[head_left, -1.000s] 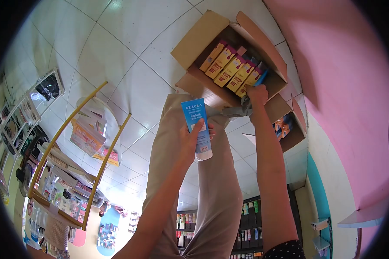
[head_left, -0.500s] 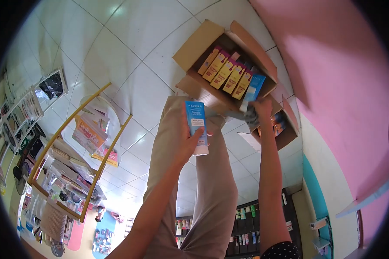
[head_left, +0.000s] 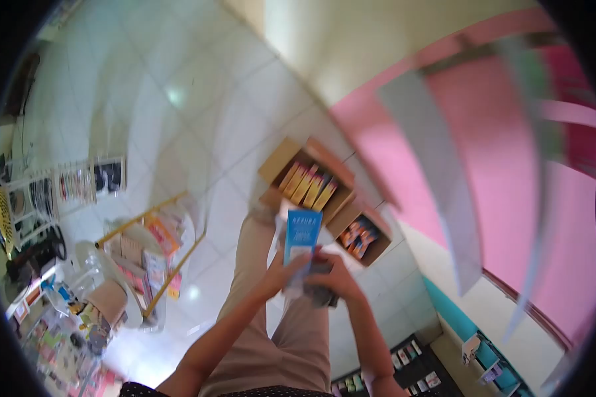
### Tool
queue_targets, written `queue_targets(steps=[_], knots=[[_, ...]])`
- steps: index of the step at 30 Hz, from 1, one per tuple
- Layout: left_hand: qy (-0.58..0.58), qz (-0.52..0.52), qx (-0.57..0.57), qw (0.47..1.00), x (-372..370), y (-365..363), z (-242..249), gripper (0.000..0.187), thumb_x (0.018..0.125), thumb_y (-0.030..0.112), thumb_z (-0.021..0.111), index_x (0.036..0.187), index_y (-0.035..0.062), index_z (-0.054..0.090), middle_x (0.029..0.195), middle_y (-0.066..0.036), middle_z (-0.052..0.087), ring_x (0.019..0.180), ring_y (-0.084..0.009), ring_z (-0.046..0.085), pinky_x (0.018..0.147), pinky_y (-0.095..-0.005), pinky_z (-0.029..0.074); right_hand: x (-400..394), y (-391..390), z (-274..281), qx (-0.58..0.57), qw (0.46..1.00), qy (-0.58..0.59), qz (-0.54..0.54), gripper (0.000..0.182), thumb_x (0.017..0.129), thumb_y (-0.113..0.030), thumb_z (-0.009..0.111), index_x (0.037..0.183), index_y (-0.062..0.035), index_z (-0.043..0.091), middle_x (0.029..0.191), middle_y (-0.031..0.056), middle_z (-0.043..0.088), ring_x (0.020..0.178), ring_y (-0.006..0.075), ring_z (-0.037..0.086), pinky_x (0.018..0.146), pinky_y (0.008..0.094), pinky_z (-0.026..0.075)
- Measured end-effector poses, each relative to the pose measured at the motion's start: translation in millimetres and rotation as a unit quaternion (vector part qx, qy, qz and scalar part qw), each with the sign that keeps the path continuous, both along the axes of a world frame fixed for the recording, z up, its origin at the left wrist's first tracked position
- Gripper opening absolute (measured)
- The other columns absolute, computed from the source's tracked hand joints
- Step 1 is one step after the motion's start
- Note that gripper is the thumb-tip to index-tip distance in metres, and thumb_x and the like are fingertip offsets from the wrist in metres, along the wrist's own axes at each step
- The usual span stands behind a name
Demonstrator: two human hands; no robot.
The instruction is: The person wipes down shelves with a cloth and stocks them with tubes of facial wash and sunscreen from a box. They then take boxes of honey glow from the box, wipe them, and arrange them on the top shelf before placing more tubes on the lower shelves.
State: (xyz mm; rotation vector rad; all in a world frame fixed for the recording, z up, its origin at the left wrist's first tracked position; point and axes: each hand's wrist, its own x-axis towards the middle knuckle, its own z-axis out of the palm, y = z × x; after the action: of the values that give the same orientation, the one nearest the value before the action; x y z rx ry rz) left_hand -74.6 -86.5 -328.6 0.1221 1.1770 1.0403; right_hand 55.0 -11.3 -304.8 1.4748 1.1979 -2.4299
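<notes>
A blue and white Azzura face wash tube stands upright in front of me, label toward me. My left hand is wrapped round its lower part. My right hand is closed on a crumpled grey cloth, close against the tube's lower right side. Whether a second tube lies behind the first is hidden. Beyond the hands, an open cardboard box on the floor holds a row of yellow cartons.
A smaller open box with orange and dark packs sits to the right. A yellow-framed rack stands at left on the tiled floor. Blurred grey shelves jut from the pink wall. A dark product shelf is at the bottom.
My right hand has come back from the box to the tube in my left hand, with the grey cloth. The blue tube no longer shows in the box. My view has tilted toward the wall.
</notes>
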Motion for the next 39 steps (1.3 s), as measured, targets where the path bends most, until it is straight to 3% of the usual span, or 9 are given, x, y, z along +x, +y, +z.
queue_targets(steps=[6,8,11,18,25,29,31,33,39], knots=[[0.001,0.019,0.061,0.998,-1.9,-3.1,116.1,0.036,0.08,0.026,0.051,0.105,0.0002,0.048,0.088,-0.006,0.056,0.077,-0.0113,0.053,0.067,-0.0251,0.044,12.1,-29.5,131.2,0.168,0.977,-0.022,-0.126,0.034,0.07,-0.011,0.059,0.101,0.0001,0.051,0.096,0.0057,0.055,0.084,0.013,0.051,0.079,0.0267,0.039],[0.067,-0.015,0.104,0.992,10.5,-5.3,145.1,0.035,0.081,0.028,0.05,0.103,0.0004,0.048,0.086,-0.005,0.055,0.075,-0.0106,0.052,0.066,-0.0245,0.043,14.9,-40.0,172.3,0.3,0.894,-0.037,-0.332,0.03,0.074,-0.005,0.053,0.103,-0.0003,0.049,0.104,0.0112,0.053,0.092,0.0162,0.051,0.081,0.0269,0.038],[0.233,-0.047,0.23,0.944,37.8,-2.8,183.2,0.032,0.083,0.031,0.045,0.096,0.0017,0.049,0.082,-0.003,0.052,0.071,-0.0093,0.048,0.063,-0.0236,0.04,-10.0,-53.7,219.6,0.62,0.749,-0.113,-0.204,0.027,0.075,-0.004,0.049,0.102,0.0011,0.049,0.111,0.0155,0.048,0.098,0.0223,0.049,0.084,0.03,0.036],[0.143,-0.08,0.309,0.937,52.9,27.1,256.2,0.035,0.086,0.033,0.038,0.094,0.0005,0.048,0.08,-0.005,0.051,0.07,-0.0083,0.046,0.061,-0.0242,0.039,17.5,-71.2,258.9,0.751,0.621,-0.041,-0.221,0.037,0.067,0.002,0.051,0.104,0.0029,0.049,0.114,0.0184,0.045,0.104,0.0288,0.045,0.089,0.0347,0.033],[0.117,-0.164,0.306,0.93,71.5,49.3,307.2,0.037,0.084,0.037,0.041,0.095,0.0024,0.05,0.079,-0.004,0.053,0.07,-0.0084,0.049,0.063,-0.0216,0.042,48.9,-63.5,291.5,0.697,0.609,-0.111,-0.361,0.033,0.064,-0.006,0.063,0.093,0.0027,0.053,0.102,0.0164,0.051,0.091,0.0219,0.052,0.079,0.0301,0.04],[0.117,-0.167,0.381,0.902,94.1,73.1,298.2,0.038,0.083,0.036,0.044,0.091,-0.0002,0.051,0.08,-0.006,0.052,0.073,-0.0107,0.049,0.065,-0.0242,0.041,78.0,-56.3,272.4,0.441,0.83,-0.066,-0.335,0.035,0.064,-0.015,0.069,0.092,-0.0007,0.053,0.084,0.0072,0.056,0.079,0.0139,0.053,0.072,0.0263,0.042],[0.273,-0.202,0.46,0.821,102.1,84.7,296.2,0.039,0.082,0.036,0.044,0.083,-0.0013,0.053,0.078,-0.009,0.051,0.072,-0.0157,0.05,0.064,-0.0278,0.039,92.6,-47.0,270.9,0.421,0.838,-0.009,-0.349,0.036,0.064,-0.017,0.069,0.091,-0.0011,0.053,0.08,0.0051,0.056,0.073,0.0114,0.053,0.067,0.0241,0.044],[0.275,-0.233,0.449,0.818,108.9,95.7,293.9,0.041,0.082,0.038,0.044,0.076,-0.002,0.053,0.076,-0.012,0.048,0.072,-0.0193,0.049,0.064,-0.0304,0.038,104.5,-37.7,275.7,0.225,0.887,0.101,-0.39,0.035,0.066,-0.015,0.068,0.093,-0.0008,0.052,0.079,0.0044,0.056,0.067,0.0097,0.053,0.061,0.022,0.044],[0.317,-0.221,0.499,0.775,127.3,130.2,284.4,0.04,0.083,0.037,0.041,0.077,-0.0004,0.054,0.076,-0.014,0.049,0.068,-0.0208,0.048,0.065,-0.0315,0.038,122.7,-4.0,274.9,0.178,0.887,0.138,-0.404,0.04,0.068,-0.014,0.065,0.101,0.0021,0.049,0.078,0.0045,0.056,0.063,0.0095,0.054,0.056,0.0205,0.045]])
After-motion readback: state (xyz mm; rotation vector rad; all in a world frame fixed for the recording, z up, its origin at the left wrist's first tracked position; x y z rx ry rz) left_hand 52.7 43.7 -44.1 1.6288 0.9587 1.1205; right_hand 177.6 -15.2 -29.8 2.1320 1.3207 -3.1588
